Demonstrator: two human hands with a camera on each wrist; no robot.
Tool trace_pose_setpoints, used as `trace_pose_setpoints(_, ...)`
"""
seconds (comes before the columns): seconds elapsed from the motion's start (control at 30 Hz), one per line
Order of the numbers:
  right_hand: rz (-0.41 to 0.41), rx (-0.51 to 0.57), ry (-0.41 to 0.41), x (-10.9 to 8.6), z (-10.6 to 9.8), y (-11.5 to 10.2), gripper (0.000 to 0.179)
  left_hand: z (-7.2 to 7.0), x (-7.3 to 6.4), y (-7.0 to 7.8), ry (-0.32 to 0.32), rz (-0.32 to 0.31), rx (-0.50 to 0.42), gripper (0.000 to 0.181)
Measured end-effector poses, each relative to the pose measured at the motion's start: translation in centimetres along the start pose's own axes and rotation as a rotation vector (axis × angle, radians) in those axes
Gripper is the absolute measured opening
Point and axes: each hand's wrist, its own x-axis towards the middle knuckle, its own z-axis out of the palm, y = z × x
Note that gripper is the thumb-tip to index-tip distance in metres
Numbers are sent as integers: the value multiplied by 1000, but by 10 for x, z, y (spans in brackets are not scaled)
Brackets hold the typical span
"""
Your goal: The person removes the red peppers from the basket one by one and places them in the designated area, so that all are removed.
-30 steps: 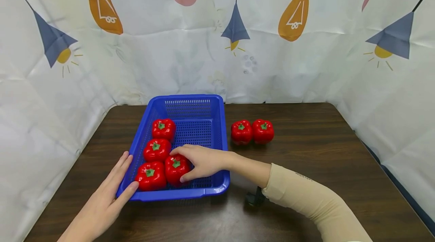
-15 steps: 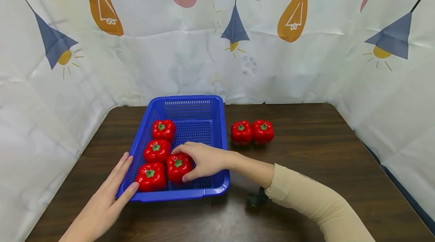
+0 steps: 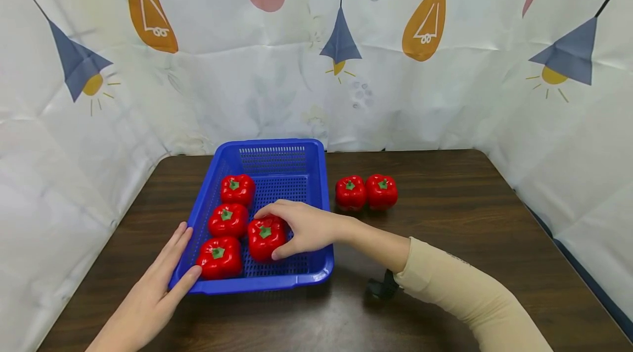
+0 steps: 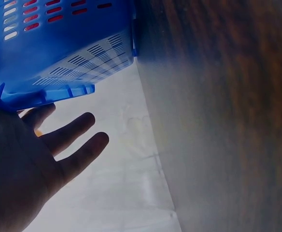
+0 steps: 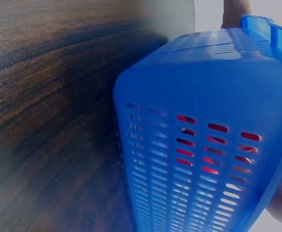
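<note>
A blue plastic basket [image 3: 254,285] stands on the dark wooden table. Inside, three red bell peppers line its left side: one at the back [image 3: 238,189], one midway [image 3: 228,219] and one at the front [image 3: 219,258]. My right hand [image 3: 309,228] reaches over the right rim and grips another red bell pepper [image 3: 266,238] between thumb and fingers, just right of that row. Whether this pepper touches the basket floor, I cannot tell. My left hand [image 3: 155,291] rests against the basket's front left corner, thumb on the rim, its fingers [image 4: 78,157] straight and spread.
Two more red bell peppers [image 3: 351,193] [image 3: 381,191] sit side by side on the table, right of the basket. Behind the table [image 3: 445,220] hangs a white cloth [image 3: 296,99] printed with lamps and bulbs. A small black object [image 3: 384,286] shows beneath the right forearm.
My right hand has shifted the gripped pepper a little to the right and toward the back, away from the front left pepper. The left hand and basket have stayed in place.
</note>
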Motion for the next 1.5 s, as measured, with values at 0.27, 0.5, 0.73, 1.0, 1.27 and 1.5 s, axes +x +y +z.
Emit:
trace_pose_setpoints(0.27,-6,19,45,-9,-11,0,66,0,0,1,3,5,5,76)
trace_pose_setpoints(0.5,6,68,90,-17,-20,-1,67,0,0,1,6,11,6,76)
trace_pose_setpoints(0.73,10,95,129,-25,-26,2,67,0,0,0,1,-5,12,76)
trace_pose_setpoints(1.0,24,152,150,-33,-34,3,67,-1,0,0,-16,-23,14,77)
trace_pose_setpoints(1.27,1,165,195,-43,-43,3,66,-2,0,1,-28,-44,21,77)
trace_pose_setpoints(1.5,8,144,240,-53,-51,4,67,-2,1,1,-34,-49,24,77)
